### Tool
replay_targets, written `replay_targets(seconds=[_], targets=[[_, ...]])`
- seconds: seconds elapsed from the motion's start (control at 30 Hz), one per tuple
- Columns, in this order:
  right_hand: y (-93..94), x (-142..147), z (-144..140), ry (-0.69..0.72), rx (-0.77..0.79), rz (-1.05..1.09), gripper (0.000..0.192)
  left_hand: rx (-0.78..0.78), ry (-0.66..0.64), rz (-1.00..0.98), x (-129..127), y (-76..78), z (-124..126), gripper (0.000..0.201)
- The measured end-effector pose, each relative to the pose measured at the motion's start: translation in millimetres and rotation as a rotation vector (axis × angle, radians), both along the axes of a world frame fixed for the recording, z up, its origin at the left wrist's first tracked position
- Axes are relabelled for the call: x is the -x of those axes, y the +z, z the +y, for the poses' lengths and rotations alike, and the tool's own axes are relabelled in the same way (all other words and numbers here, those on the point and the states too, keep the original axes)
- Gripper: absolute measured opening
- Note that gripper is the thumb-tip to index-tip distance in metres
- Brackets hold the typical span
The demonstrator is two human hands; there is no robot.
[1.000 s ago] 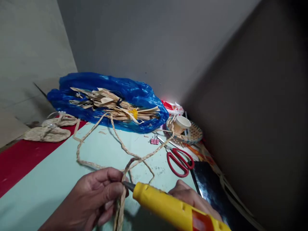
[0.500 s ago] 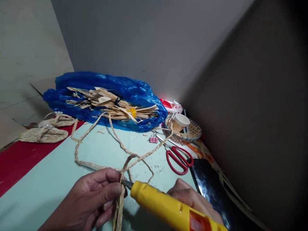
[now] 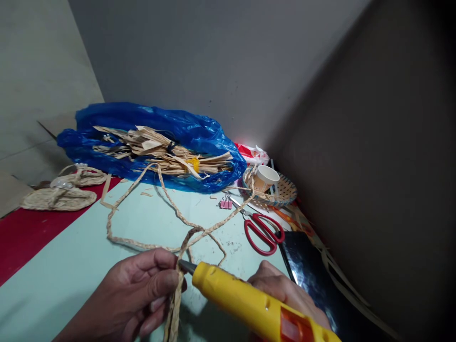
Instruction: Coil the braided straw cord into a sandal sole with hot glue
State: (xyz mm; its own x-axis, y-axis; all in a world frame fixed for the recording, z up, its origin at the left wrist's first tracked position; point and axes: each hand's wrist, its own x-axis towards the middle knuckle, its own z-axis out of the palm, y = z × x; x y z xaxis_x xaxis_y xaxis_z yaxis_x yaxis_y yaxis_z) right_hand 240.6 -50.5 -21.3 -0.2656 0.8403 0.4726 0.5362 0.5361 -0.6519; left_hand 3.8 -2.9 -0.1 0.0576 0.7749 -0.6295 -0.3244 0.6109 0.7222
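Two hands are at work on the near side of the scissors (image 3: 262, 231), a single red-handled pair. The left hand (image 3: 142, 289), nearer and to the left of the scissors, pinches a braided straw cord (image 3: 174, 304) between thumb and forefinger, the other fingers curled below. The right hand (image 3: 285, 289), directly on the near side of the scissors, is closed around one yellow glue gun (image 3: 242, 299); the gun's body hides most of its fingers. The gun's dark nozzle meets the cord just beside the left fingertips. The cord runs in crossing loops to the left of the scissors, and whether it is all one length cannot be told.

Two containers stand beyond the scissors. The blue plastic bag (image 3: 210, 130), farther off and to the left, lies open and holds at least two bundles of dry straw, one with a black tie (image 3: 171, 147) and one with a yellow tie (image 3: 193, 165). The woven basket (image 3: 287, 192), just past the scissors, holds one paper cup (image 3: 267, 176), tilted.

One pink binder clip (image 3: 225, 204) lies near the scissors' blades. Two woven sandals (image 3: 60, 200) lie well to the left of the scissors, side by side on red cloth (image 3: 21, 237). One glossy black object (image 3: 302, 259) lies beside the scissors' handles, on their near right.
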Motion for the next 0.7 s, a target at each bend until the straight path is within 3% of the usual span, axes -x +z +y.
replay_targets(seconds=[0.17,0.4,0.57,0.7], targets=[[5.3,2,1,0.013,0.003,0.031,0.003,-0.013,-0.041,-0.005,1,-2.8,-1,0.054],[15.1,4,0,-0.084,0.034,-0.05,0.038,-0.037,-0.15,-0.006,7,-9.7,1,0.044],[15.2,-4,4,0.015,0.087,-0.02,0.035,-0.057,-0.169,0.007,7,-9.5,1,0.037],[15.3,-1,1,-0.032,0.078,0.017,0.039,-0.051,-0.18,0.002,7,-7.5,2,0.037]])
